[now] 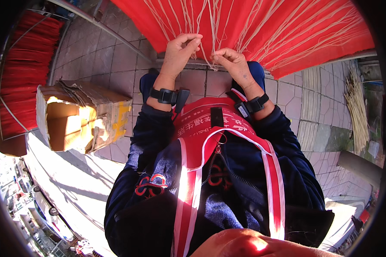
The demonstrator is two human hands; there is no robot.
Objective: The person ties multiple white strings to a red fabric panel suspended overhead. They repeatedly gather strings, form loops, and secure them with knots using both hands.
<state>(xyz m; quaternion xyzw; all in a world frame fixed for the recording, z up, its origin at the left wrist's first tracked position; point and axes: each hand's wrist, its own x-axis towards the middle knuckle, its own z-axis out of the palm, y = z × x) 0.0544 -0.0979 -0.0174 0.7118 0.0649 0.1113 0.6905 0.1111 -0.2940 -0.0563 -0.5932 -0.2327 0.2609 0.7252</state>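
A bright red cloth (278,25) stretches across the top of the head view, with many pale threads (268,30) running loosely down it. At its lower edge my left hand (180,53) is closed, thumb and forefinger pinched where strands pass. Opposite it, my right hand (236,66) pinches a pale thread between thumb and fingertips. The loose thread ends (212,66) hang together in the gap between both hands, above my knees. How many strands each hand grips is too fine to make out.
An open, worn cardboard box (103,124) stands on the paving at my left. Beyond it hangs another red cloth (30,64) on a frame. A metal bar (103,25) slants at upper left. Thin sticks (357,111) lie bundled at far right.
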